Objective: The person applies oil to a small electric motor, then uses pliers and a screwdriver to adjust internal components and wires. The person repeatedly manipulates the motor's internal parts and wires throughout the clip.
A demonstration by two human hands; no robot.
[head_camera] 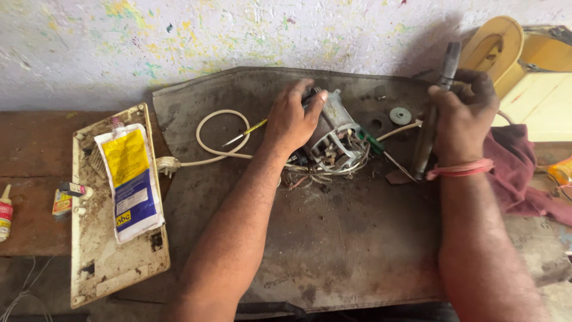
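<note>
Your left hand [292, 119] fingers grasp grey metal motor with tangled wires [333, 140]; your right hand [462, 113] fingers clench dark metal hammer [434, 113].

We see a flat white pouch [129, 182] with a yellow and blue label and a pinkish cap lying on a grimy cream panel [107, 268] at left. Just left of it lies a small yellow-and-red packet [61, 203], and a small white tube with a red label [5, 213] sits at the far left edge.

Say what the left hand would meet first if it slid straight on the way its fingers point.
The left hand already rests on the small motor; beyond it, probably the round grey washer, though depth is unclear.
</note>
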